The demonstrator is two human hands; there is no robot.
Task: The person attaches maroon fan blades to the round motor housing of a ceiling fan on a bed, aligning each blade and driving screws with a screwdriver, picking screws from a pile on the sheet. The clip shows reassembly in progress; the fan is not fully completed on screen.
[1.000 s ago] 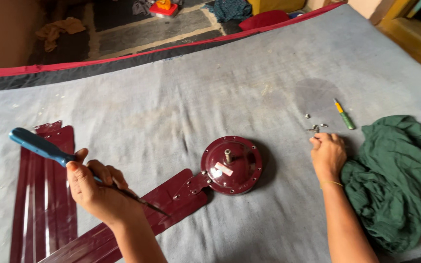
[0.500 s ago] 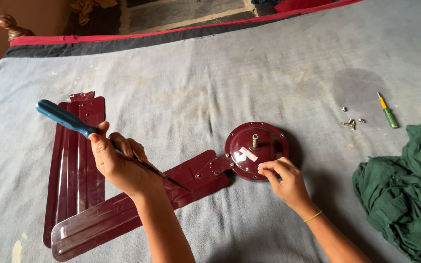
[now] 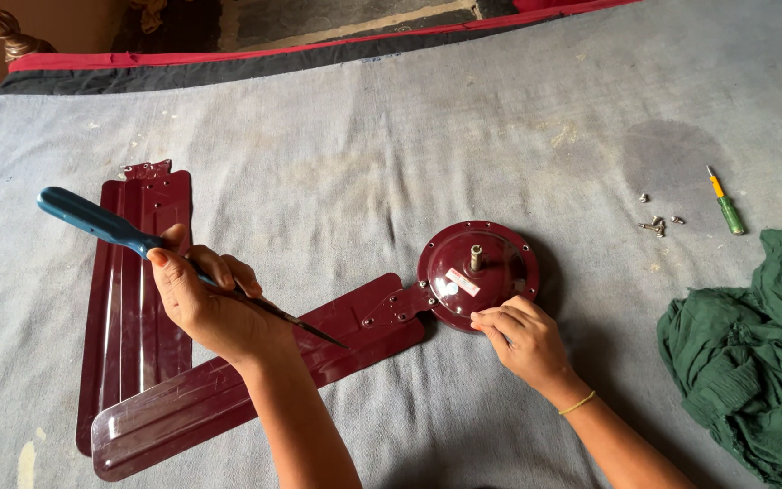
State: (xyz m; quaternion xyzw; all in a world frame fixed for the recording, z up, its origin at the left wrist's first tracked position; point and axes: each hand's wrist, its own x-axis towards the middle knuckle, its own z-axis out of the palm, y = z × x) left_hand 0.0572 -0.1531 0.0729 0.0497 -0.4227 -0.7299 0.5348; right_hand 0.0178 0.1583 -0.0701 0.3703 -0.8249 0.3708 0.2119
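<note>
From the head view, your left hand point(image 3: 205, 303) at centre left is wrapped tight around a blue-handled screwdriver point(image 3: 142, 244), tip over the maroon fan blade point(image 3: 255, 376). Your right hand point(image 3: 522, 340) pinches its fingertips at the near rim of the maroon fan motor housing point(image 3: 477, 272), centre frame. Loose screws point(image 3: 658, 222) lie upper right.

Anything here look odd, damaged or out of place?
Mildly odd: a dark stain marks the grey cloth by the loose silver screws. Only one maroon fan blade is attached to the round maroon motor hub; the other maroon blades lie stacked apart. Nothing looks broken.
</note>
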